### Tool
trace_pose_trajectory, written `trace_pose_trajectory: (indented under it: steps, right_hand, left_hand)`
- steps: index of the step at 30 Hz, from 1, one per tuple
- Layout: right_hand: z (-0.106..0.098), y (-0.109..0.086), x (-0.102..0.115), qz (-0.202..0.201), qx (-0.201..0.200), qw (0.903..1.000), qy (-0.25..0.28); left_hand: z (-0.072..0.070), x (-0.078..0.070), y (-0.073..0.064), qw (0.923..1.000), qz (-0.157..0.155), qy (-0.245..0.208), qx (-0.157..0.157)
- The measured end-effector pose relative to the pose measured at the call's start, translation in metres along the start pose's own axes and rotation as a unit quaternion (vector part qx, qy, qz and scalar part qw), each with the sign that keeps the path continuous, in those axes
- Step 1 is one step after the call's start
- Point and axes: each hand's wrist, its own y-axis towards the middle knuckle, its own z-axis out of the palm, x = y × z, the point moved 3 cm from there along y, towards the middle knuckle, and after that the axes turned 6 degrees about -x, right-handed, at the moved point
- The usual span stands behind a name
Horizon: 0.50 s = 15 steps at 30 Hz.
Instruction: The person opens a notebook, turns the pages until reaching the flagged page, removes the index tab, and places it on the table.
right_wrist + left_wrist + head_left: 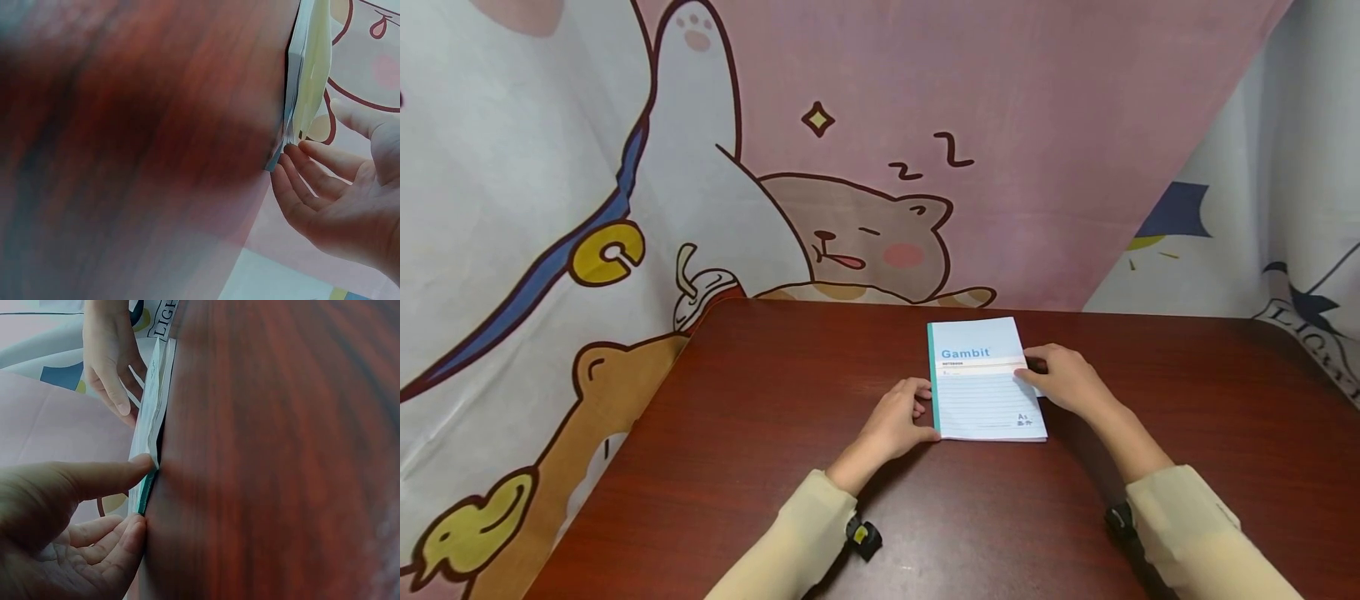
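A closed notebook with a pale blue-white cover, the word Gambit and a teal spine lies on the brown table. At its lower left corner, my left hand holds it, thumb at the bottom corner and fingers against the spine. In the left wrist view that thumb and a fingertip touch the notebook. My right hand is at the right edge; in the right wrist view its fingertips touch the page edges. Its thumb hovers over the cover, apart from it. A little page corner sticks out by that hand.
The dark red-brown table reaches back to a cloth backdrop printed with cartoon animals. Folds of the cloth hang at the right. A black wrist strap device sits at the left sleeve, another at the right.
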Motion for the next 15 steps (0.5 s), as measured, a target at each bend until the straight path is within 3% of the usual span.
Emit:
trace_pose_trajectory:
  steps: [15]
  right_hand:
    - [-0.003, 0.0005, 0.0003, 0.01, -0.006, 0.9999, 0.01]
  left_hand:
    - [-0.0003, -0.0002, 0.0003, 1.0, -0.003, -0.005, -0.004]
